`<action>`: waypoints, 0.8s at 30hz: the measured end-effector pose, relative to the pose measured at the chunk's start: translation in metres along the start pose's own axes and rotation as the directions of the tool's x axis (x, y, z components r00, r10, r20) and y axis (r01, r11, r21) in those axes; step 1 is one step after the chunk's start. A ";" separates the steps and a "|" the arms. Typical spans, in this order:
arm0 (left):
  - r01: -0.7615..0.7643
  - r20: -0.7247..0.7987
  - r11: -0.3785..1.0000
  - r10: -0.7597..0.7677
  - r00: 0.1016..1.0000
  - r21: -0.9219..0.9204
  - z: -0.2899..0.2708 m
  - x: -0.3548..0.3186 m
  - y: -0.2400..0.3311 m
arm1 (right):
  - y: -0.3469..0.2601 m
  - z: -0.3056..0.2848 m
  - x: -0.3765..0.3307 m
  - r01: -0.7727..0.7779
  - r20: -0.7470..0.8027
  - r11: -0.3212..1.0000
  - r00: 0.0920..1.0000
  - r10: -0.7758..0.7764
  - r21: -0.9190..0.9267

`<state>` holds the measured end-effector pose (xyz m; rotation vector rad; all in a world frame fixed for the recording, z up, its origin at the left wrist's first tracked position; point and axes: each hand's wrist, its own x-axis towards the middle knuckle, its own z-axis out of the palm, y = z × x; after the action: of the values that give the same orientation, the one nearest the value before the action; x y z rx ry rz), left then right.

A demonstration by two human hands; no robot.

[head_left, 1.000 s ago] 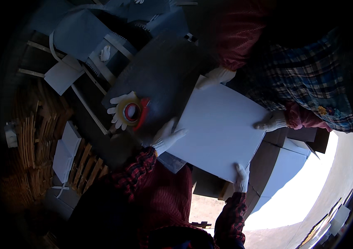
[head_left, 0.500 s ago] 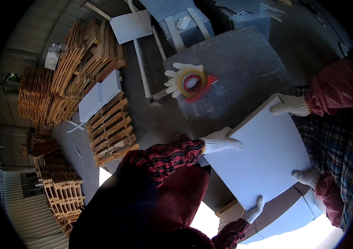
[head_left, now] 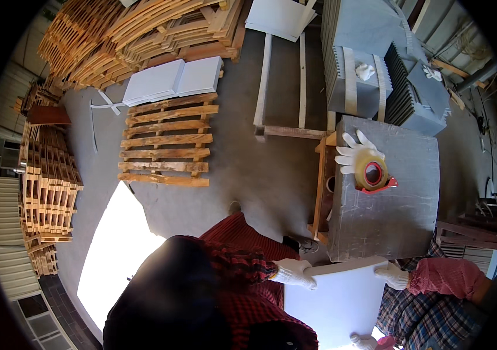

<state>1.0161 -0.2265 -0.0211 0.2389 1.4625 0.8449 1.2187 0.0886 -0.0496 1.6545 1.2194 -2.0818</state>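
Observation:
Low in the view, a flat white panel is held between me and a co-worker. My left hand, in a white knit glove, grips its near upper corner, with the thumb over the face. I cannot see my right hand. Across the panel, the co-worker's gloved upper hand holds the far corner, and their lower gloved hand is at the lower far edge. Just beyond the panel stands a grey-topped table. On it, a tape dispenser with a clear roll and red frame lies over a white glove.
Left of the table is a slatted wooden pallet, with white panels stacked at its far end. Pallet piles line the left side. Strapped grey stacks stand behind the table. A wooden frame lies on the floor.
My view has swung, so the table and pallet appear shifted and turned. The panel sits lower in the picture, still held by us both. My right hand has left the view.

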 end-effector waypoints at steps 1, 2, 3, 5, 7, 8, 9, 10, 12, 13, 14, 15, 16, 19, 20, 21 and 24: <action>0.004 -0.014 1.000 -0.004 1.000 0.026 -0.013 -0.014 -0.006 | -0.036 0.014 0.022 -0.086 0.089 0.984 0.991 0.100 -0.155; 0.000 -0.018 0.999 0.001 1.000 0.048 -0.023 -0.023 -0.009 | -0.076 0.026 0.052 -0.173 0.190 0.917 0.949 0.253 -0.358; -0.060 -0.044 0.996 0.063 0.997 0.068 -0.030 -0.022 -0.025 | -0.108 0.034 0.080 -0.194 0.284 0.788 0.861 0.423 -0.585; -0.155 -0.036 0.981 0.160 0.986 0.118 -0.049 -0.035 -0.042 | -0.124 -0.003 0.138 0.453 0.581 0.364 0.642 0.499 -0.814; -0.190 -0.059 0.962 0.205 0.977 0.197 -0.055 -0.034 -0.068 | -0.101 -0.032 0.154 0.753 0.738 0.120 0.579 0.346 -0.647; -0.159 -0.081 0.966 0.178 0.981 0.206 -0.063 -0.044 -0.084 | -0.087 -0.001 0.157 0.654 0.700 0.255 0.631 0.336 -0.712; -0.140 -0.084 0.965 0.162 0.983 0.221 -0.070 -0.054 -0.096 | -0.080 0.022 0.149 0.699 0.721 0.202 0.616 0.318 -0.686; -0.173 0.005 0.979 0.174 0.985 0.110 -0.095 -0.093 -0.086 | -0.073 0.043 0.138 0.738 0.741 0.146 0.604 0.293 -0.659; -0.097 -0.021 0.995 0.097 0.995 -0.006 -0.100 -0.097 -0.122 | -0.058 0.100 0.101 0.673 0.695 0.171 0.691 0.198 -0.719; -0.133 -0.034 0.985 0.130 0.991 -0.107 -0.099 -0.102 -0.134 | -0.043 0.120 0.077 0.572 0.619 0.271 0.774 0.136 -0.775; -0.130 -0.074 0.986 0.123 0.990 -0.102 -0.092 -0.105 -0.146 | -0.025 0.137 0.050 0.436 0.508 0.418 0.858 0.074 -0.797; -0.124 -0.119 0.988 0.112 0.987 -0.097 -0.086 -0.106 -0.157 | -0.006 0.150 0.021 0.311 0.387 0.576 0.922 0.011 -0.756; -0.107 -0.174 0.991 0.092 0.980 -0.079 -0.089 -0.112 -0.171 | 0.018 0.162 -0.006 0.229 0.296 0.700 0.955 -0.027 -0.676; -0.135 -0.096 0.990 0.139 0.986 0.045 -0.101 -0.135 -0.186 | 0.105 0.162 -0.109 0.127 0.006 0.930 0.991 -0.133 -0.346; -0.120 -0.211 0.988 0.097 0.973 -0.099 -0.087 -0.154 -0.214 | 0.090 0.182 -0.091 0.087 0.074 0.905 0.995 -0.062 -0.416; -0.134 -0.235 0.984 0.104 0.966 -0.116 -0.080 -0.155 -0.229 | 0.107 0.187 -0.114 0.086 0.032 0.930 0.996 -0.080 -0.359; -0.188 -0.327 0.975 0.140 0.935 -0.119 -0.070 -0.157 -0.274 | 0.146 0.206 -0.163 0.090 -0.049 0.962 0.993 -0.106 -0.256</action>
<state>1.0662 -0.5401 -0.0800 0.1170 1.6853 1.1651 1.2197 -0.2005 0.0316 1.5808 1.5453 -1.8451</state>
